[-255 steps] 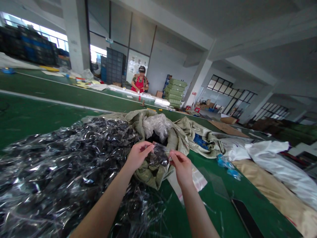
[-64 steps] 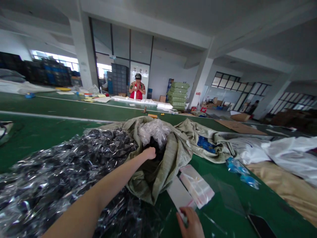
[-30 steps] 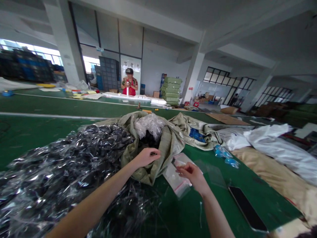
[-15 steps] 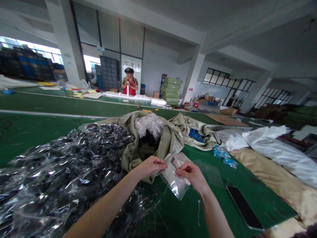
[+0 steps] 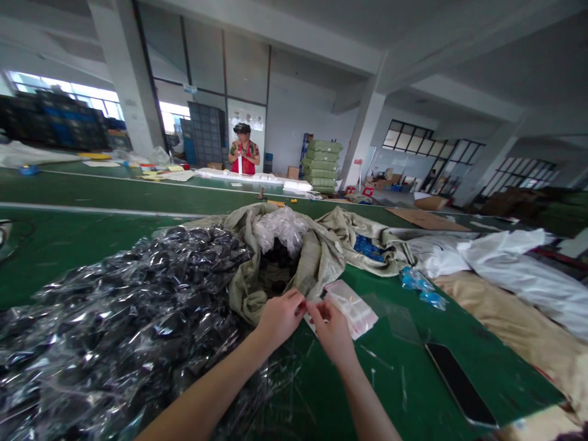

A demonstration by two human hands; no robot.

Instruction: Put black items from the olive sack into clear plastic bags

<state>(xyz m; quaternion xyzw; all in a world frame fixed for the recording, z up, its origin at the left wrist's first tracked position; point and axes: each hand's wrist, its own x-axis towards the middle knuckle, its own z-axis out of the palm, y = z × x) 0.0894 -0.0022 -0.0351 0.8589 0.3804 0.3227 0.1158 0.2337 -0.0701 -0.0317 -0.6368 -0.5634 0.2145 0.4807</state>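
Observation:
My left hand [image 5: 281, 315] and my right hand [image 5: 329, 324] meet fingertip to fingertip above the green table, both closed in a pinch. Between them is a clear plastic bag [image 5: 310, 321], mostly hidden by my fingers. Just right of my right hand lies a stack of clear plastic bags [image 5: 356, 309]. Left of my hands spreads a big heap of dark objects in clear plastic wrapping [image 5: 151, 306]. Behind my hands, an open greenish sack [image 5: 316, 254] holds dark items and has crumpled clear plastic at its mouth.
A phone [image 5: 460, 384] lies at the right on the green table [image 5: 395, 392]. Small blue wrapped packets [image 5: 421, 286] lie near a second sack [image 5: 342, 223] with blue items. White and tan cloths [image 5: 500, 312] cover the right edge. Across the table stands another person [image 5: 244, 153].
My hands have come together, the right one moving left. The bag that was spread between them is now mostly hidden, and the bag stack beside them shows more fully.

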